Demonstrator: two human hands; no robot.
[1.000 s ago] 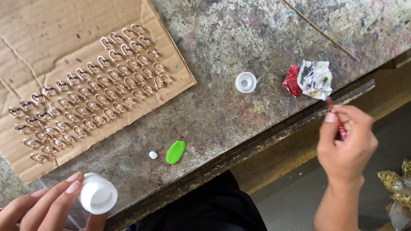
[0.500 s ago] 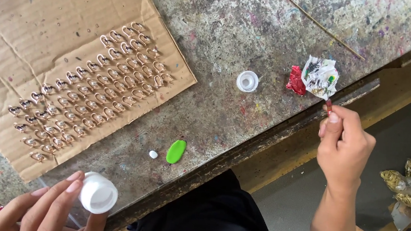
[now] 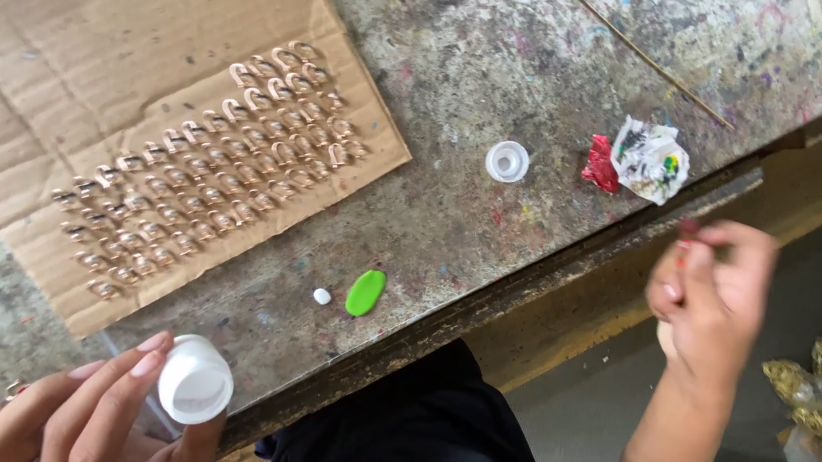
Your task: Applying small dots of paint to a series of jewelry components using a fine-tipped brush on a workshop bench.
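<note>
The left hand (image 3: 102, 412) sits at the bottom left of the view, at the near edge of the stained, paint-flecked surface (image 3: 510, 40). Its grip is closed around a small white jar (image 3: 196, 379), fingers wrapped on the side and the round white top facing up; a clear part of the jar shows dimly beneath the fingers.

The right hand (image 3: 711, 295) hangs off the surface's edge, out over the floor (image 3: 584, 418), blurred by motion. Its fingertips are pinched together near the top of the hand, with a hint of something red there, but the blur makes it impossible to tell what, if anything, the grip holds.

On the surface, a torn sheet of cardboard (image 3: 98, 40) lies at the left, and rows of small gold metal pieces (image 3: 206, 166) are laid out across it in a slanting band. Near the surface's front edge lie a green oval blob (image 3: 365, 292) and, just beside it, a tiny white bead (image 3: 322, 296). Further right sits a small white cap (image 3: 507, 161), open side up. Close to the edge, above the right hand, are a crumpled red scrap (image 3: 600, 165) and, touching it, a crumpled white wrapper (image 3: 651, 161) smeared with colour. A thin stick (image 3: 653, 63) lies slanting at the far right of the surface.

Gold, glittery material (image 3: 818, 386) in clear bags sits low at the right, below the surface.
</note>
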